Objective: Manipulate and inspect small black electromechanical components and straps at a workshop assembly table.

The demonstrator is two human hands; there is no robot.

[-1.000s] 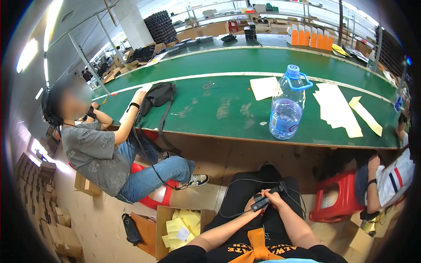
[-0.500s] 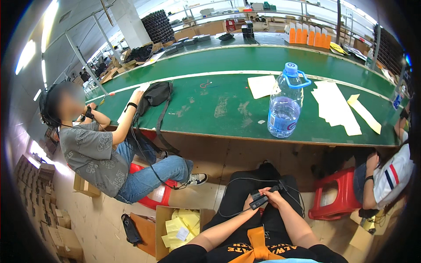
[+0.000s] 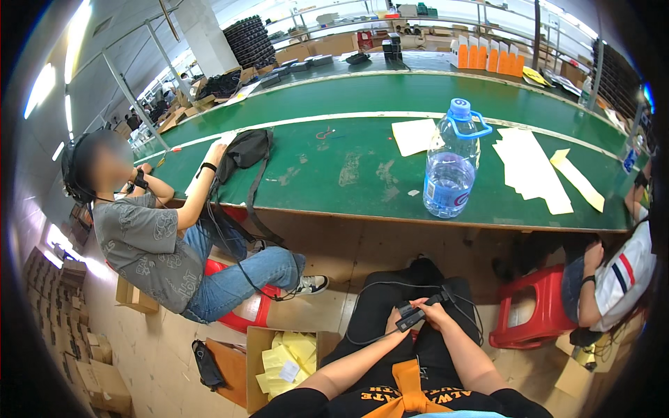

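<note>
Both of my hands rest in my lap, close together, around a small black box-shaped device (image 3: 411, 320) with a black cable (image 3: 373, 285) looping over my legs. My left hand (image 3: 394, 323) is closed on the device's near left side. My right hand (image 3: 437, 315) has its fingers wrapped at the device's far right end, beside a black plug-like part (image 3: 437, 298). The exact kind of device cannot be made out. Part of the fingers is hidden behind it.
Ahead stands a green table (image 3: 313, 174) bearing a water bottle (image 3: 449, 174), pale paper sheets (image 3: 533, 167) and a black bag (image 3: 245, 150). A seated person (image 3: 150, 244) is at left, another (image 3: 613, 279) at right near a red stool (image 3: 533, 306). A carton (image 3: 256, 355) with yellow paper is beside me.
The view has shifted very slightly. My hands and the black device keep the same place and grip.
</note>
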